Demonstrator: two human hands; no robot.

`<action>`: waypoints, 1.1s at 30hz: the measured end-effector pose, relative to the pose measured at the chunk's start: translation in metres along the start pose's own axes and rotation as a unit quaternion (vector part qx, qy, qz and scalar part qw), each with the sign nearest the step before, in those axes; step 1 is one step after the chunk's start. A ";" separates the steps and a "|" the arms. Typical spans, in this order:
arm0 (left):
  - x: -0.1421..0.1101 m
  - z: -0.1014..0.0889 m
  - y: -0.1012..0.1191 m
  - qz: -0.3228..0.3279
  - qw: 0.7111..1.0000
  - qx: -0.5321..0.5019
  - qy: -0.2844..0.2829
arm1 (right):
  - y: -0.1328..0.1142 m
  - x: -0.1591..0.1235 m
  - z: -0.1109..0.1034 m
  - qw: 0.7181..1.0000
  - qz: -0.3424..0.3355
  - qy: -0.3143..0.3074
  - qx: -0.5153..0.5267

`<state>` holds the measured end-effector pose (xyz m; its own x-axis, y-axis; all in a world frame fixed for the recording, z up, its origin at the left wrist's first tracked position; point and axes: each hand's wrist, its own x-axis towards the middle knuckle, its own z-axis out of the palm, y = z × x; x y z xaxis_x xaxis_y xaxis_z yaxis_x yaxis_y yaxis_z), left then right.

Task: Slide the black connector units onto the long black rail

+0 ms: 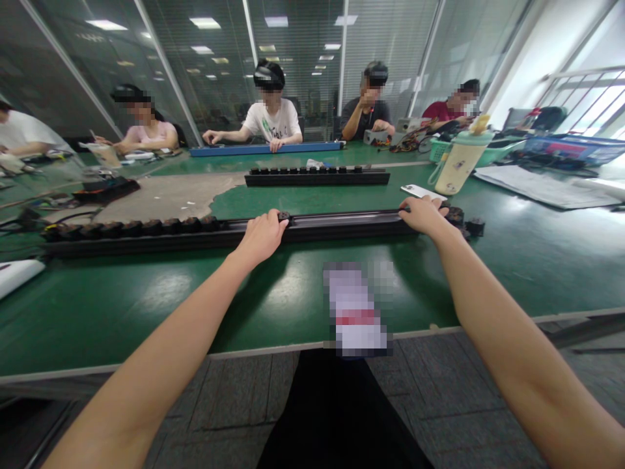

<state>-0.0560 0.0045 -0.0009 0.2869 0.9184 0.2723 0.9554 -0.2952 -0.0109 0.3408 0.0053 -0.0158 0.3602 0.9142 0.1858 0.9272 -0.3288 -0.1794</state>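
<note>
Midway across the green workbench (pixel 122 312), the left hand (pixel 261 238) and right hand (pixel 424 217) grip a long black rail (pixel 342 228), fingers closed over its far edge. Their wide spacing steadies it; black knobs (pixel 131 228) line its left stretch.

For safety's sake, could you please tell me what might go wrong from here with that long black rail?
The left hand and right hand hold the rail near its middle and right, so its long left end, lined with small black parts, could swing or shed them. Shifted right, it might knock the white phone lying close by, or even the tall bottle standing behind.
</note>
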 end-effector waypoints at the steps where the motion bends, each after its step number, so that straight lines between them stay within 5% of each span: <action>1: 0.000 0.000 0.000 0.002 1.000 -0.001 0.000 | 0.000 0.000 0.000 1.000 0.001 0.000 0.000; 33: 0.004 0.004 -0.005 0.043 0.999 0.021 -0.012 | 0.000 0.001 0.001 1.000 -0.001 0.004 0.001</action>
<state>-0.0593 0.0104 -0.0034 0.3698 0.8959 0.2462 0.9288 -0.3632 -0.0737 0.3412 0.0062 -0.0171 0.3583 0.9131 0.1943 0.9281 -0.3258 -0.1804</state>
